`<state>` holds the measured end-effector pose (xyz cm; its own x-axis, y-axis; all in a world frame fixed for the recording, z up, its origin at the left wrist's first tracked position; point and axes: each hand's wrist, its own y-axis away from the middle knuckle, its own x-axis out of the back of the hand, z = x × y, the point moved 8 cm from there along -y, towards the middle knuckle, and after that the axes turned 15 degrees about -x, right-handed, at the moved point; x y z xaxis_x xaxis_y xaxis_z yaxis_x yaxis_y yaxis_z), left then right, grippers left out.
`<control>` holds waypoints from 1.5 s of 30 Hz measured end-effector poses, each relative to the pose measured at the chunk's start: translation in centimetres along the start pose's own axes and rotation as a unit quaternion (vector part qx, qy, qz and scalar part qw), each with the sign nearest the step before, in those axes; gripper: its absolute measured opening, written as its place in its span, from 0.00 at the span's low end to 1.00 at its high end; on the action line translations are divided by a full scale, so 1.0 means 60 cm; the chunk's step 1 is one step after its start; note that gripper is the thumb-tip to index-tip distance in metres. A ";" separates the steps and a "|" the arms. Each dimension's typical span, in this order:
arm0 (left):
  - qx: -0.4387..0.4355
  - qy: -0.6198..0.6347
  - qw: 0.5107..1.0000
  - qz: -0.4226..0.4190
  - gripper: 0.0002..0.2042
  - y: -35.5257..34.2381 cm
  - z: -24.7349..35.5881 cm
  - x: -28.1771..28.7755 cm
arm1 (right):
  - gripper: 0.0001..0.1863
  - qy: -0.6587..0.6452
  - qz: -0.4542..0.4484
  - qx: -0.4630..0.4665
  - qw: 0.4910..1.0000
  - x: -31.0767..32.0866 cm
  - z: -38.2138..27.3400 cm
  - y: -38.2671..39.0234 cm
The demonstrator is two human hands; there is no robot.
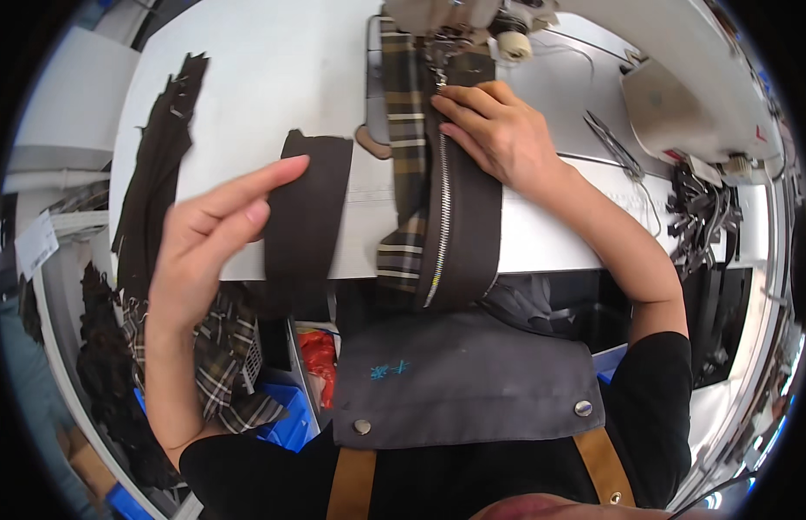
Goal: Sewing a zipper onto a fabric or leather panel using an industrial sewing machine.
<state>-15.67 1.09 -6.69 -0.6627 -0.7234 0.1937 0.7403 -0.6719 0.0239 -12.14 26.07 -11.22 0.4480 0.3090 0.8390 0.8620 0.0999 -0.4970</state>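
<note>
Under the sewing machine's presser foot (439, 56) lies a brown plaid fabric piece (404, 165) with a dark fabric strip (476, 225) beside it. Between them runs a metal zipper (444, 217), its lower end hanging over the table's front edge. My right hand (498, 130) has its fingertips pressed together on the zipper, just in front of the foot. Left of this work, a separate dark fabric piece (312, 217) hangs partly over the edge. My left hand (212, 230) is at its left side, index finger stretched across its upper part and thumb apart.
More dark fabric strips (160, 165) lie along the table's left side. Thread snips (615, 143) rest right of the machine bed, near a bundle of dark zipper strips (704, 212). Plaid cloth (225, 364) and a blue bin (290, 420) sit below the table.
</note>
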 end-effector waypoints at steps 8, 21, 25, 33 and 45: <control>-0.332 -0.641 0.692 0.021 0.23 -0.078 -0.067 -0.031 | 0.16 0.009 0.001 -0.011 1.000 -0.002 0.003 0.000; -0.470 -0.491 0.733 -0.023 0.19 -0.159 0.004 -0.153 | 0.15 -0.008 0.023 -0.014 1.000 -0.001 0.004 0.000; -0.456 -0.523 0.719 -0.050 0.21 -0.195 -0.024 -0.163 | 0.16 -0.007 0.022 -0.013 1.000 -0.001 0.004 0.000; -0.447 -0.483 0.748 -0.081 0.17 -0.215 -0.044 -0.149 | 0.17 -0.015 0.021 -0.014 1.000 0.000 0.005 0.000; -0.465 -0.464 0.752 -0.055 0.14 -0.221 -0.042 -0.149 | 0.18 -0.012 0.009 -0.019 1.000 -0.003 0.006 0.001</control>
<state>-19.82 16.07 -11.24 -0.0317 -0.5227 0.8519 0.0025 -0.8524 -0.5229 -12.25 26.36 -11.47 0.4590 0.3325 0.8239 0.8618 0.0589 -0.5038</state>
